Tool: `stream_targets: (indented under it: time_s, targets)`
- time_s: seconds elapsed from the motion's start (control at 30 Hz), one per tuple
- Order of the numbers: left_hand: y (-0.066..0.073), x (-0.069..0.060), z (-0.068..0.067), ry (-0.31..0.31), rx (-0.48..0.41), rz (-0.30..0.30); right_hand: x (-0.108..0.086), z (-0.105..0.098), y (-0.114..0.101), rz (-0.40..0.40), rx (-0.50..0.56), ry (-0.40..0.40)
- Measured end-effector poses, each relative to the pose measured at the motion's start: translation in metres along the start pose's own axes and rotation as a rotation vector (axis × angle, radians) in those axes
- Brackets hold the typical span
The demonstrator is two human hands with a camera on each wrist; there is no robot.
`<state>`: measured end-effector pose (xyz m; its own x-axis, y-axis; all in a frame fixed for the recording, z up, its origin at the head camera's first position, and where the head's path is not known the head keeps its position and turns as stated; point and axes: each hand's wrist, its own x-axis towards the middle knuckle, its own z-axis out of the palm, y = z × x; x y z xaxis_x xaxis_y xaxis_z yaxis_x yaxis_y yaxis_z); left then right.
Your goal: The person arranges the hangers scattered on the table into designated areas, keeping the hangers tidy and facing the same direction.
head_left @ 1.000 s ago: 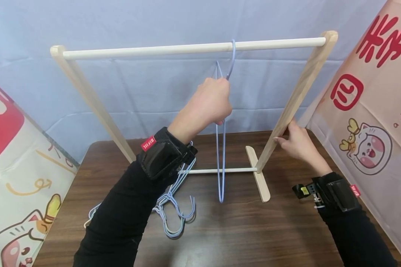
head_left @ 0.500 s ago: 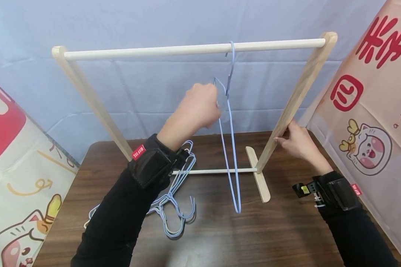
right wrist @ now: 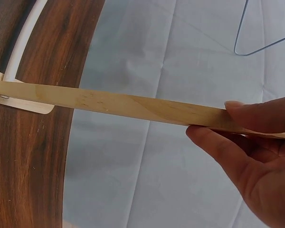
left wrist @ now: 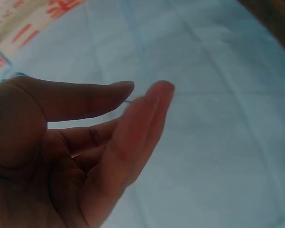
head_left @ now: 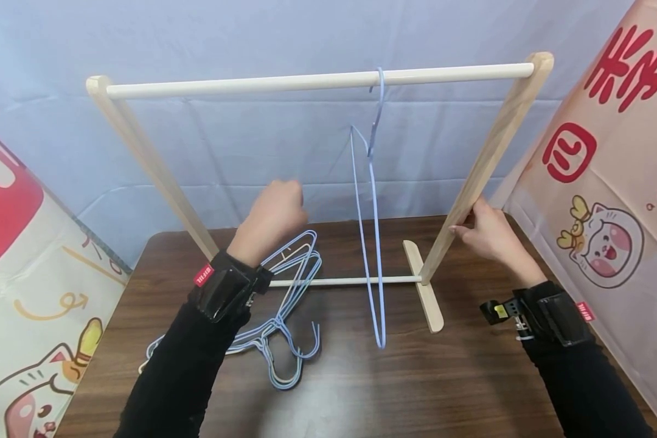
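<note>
A light blue clothes hanger [head_left: 378,243] hangs by its hook from the top rail [head_left: 306,83] of a wooden rack. My left hand [head_left: 271,216] is in the air to the left of that hanger, apart from it. In the left wrist view, the left hand [left wrist: 99,142] holds nothing, its fingers loosely bent and the thumb near the fingertips. My right hand [head_left: 487,234] grips the rack's right post [head_left: 479,170] low down. The right wrist view shows thumb and fingers on either side of this post [right wrist: 123,105].
Several blue and white hangers [head_left: 279,325] lie in a pile on the brown table [head_left: 394,389], partly behind my left forearm. The rack has a left post [head_left: 153,164], a lower rail [head_left: 339,281] and a right foot [head_left: 429,304]. Printed cloths stand at both sides.
My left hand has let go of the hanger on the rail and moved down and left towards the pile. The hanger has turned slightly. My right hand has stayed on the post.
</note>
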<state>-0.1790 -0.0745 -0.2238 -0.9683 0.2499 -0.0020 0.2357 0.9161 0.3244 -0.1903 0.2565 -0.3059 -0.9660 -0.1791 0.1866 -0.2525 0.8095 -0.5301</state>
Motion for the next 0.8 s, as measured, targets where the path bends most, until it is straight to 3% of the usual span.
stream_targets:
  time_s: [0.33,0.57,0.8]
  targets:
    - [-0.057,-0.008,0.049,-0.111,0.078,-0.142,-0.001,-0.001,0.000,0.008,0.005,-0.010]
    - [-0.084,-0.021,0.085,-0.125,0.100,-0.131,-0.001,0.000,0.000,0.001,0.006,-0.003]
    - [-0.102,-0.033,0.122,-0.190,0.093,-0.116,-0.001,0.001,0.000,-0.006,0.013,-0.002]
